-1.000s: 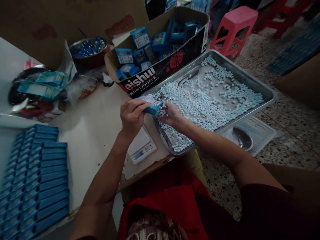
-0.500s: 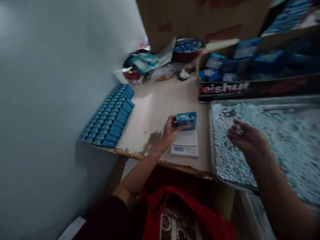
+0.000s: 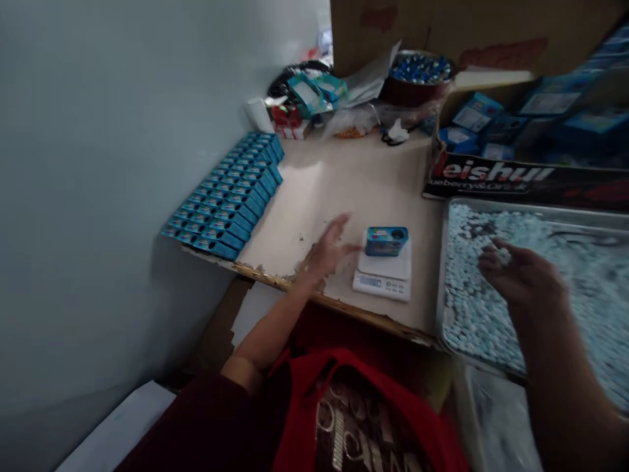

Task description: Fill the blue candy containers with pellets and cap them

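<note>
Far side: bowl of blue pieces. Nearer: clear bag, white scrap to its right. Farther left: red-and-white box.

left hand spread, right hand curled

bare left forearm reaches forward and inward, thumb and fingers apart; right forearm slants in from the lower right, fingertips drawn in toward the thumb.

Dim, cool light in here. Soft sheen on the table mid-frame; faint shadow on the wall below its left corner. Sleeve nearly black, bottom. Right hand and pellets blurred, frame right. Forearm stretched toward lower-right edge.
</note>
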The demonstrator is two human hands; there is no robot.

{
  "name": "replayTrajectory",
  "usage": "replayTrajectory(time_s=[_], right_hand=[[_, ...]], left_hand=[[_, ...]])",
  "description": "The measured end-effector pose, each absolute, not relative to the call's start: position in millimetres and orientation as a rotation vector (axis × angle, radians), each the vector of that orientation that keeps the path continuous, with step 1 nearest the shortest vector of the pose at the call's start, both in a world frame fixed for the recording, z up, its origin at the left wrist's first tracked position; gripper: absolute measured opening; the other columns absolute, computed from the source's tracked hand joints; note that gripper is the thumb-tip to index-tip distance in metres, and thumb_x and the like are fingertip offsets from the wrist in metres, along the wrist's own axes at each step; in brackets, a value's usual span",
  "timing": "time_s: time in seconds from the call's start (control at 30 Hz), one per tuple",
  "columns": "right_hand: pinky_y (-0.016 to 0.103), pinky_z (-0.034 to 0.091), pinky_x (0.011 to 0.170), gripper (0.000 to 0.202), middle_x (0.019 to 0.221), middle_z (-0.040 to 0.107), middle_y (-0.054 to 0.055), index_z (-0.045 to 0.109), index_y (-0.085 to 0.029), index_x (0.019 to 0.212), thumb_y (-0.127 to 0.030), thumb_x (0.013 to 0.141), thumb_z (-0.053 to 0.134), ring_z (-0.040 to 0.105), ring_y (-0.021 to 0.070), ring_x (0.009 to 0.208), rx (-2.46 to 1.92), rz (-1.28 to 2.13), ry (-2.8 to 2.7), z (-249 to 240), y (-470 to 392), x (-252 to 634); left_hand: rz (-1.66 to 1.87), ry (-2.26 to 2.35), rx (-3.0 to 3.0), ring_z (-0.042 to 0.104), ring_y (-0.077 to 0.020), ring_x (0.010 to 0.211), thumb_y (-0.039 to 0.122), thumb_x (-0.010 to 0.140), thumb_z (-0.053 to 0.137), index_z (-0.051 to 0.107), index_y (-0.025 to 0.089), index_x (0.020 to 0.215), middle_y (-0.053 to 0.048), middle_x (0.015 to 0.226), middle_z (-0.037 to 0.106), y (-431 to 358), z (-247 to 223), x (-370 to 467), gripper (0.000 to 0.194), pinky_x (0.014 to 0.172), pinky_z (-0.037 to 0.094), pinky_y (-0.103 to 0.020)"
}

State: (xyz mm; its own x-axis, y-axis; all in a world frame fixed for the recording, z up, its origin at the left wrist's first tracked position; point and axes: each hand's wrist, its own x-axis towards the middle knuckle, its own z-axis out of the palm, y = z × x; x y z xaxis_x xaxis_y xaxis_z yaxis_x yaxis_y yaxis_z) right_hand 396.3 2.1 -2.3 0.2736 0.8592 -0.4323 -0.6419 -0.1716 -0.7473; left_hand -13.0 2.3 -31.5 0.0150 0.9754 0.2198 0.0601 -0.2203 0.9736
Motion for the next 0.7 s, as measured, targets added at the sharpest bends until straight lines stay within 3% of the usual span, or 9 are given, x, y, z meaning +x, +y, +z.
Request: replayTrajectory(time_s=[0.13,0.27,0.47,0.6,0.7], right_hand=[[0.010,0.036,0.044,0.031,0.075,0.052,-0.002,0.066,-0.020,0.090,-0.003,0.106,0.047,0.042,0.0042,0.050,-1.197,1.410,-0.149,13,-3,393],[0.015,0.026,0.040,0.027,0.065,0.043,-0.008,0.065,-0.024,0.085,-0.014,0.109,0.062,0.027,0.0059,0.046,-1.236,1.414,-0.359,13,-4,400],[0.020,0.027,0.042,0.032,0.062,0.044,-0.008,0.057,-0.025,0.079,-0.016,0.106,0.072,0.029,0.0079,0.046,-1.221,1.452,-0.433,4,-2,410],[0.019,0.039,0.047,0.024,0.071,0.056,-0.003,0.062,-0.024,0.082,-0.008,0.100,0.063,0.046,0.0085,0.055,-1.206,1.495,-0.315,3,-1,410],[0.017,0.042,0.049,0.024,0.074,0.058,-0.002,0.069,-0.024,0.088,-0.002,0.092,0.060,0.047,0.0075,0.057,-1.188,1.472,-0.315,4,-3,410]], left_hand=[[1.776,1.379,1.291,0.076,-0.0246,0.122,0.048,0.081,0.103,0.077,0.024,0.120,-0.010,0.128,0.081,16,-29,-72,0.053,0.112,0.063,-0.041],[1.984,1.666,1.180,0.073,-0.0141,0.090,0.036,0.087,0.097,0.075,0.019,0.105,-0.003,0.101,0.076,14,-24,-115,0.033,0.089,0.062,-0.027],[1.966,1.672,1.303,0.073,-0.0145,0.087,0.016,0.084,0.093,0.074,0.018,0.103,-0.001,0.095,0.076,2,-7,-109,0.027,0.083,0.060,-0.027],[1.787,1.631,1.440,0.076,-0.0161,0.090,0.020,0.088,0.092,0.073,0.021,0.100,0.000,0.095,0.076,1,2,-87,0.023,0.087,0.065,-0.028],[1.714,1.621,1.484,0.077,-0.0159,0.095,0.021,0.091,0.091,0.073,0.023,0.097,0.000,0.096,0.076,-1,9,-78,0.020,0.094,0.067,-0.027]])
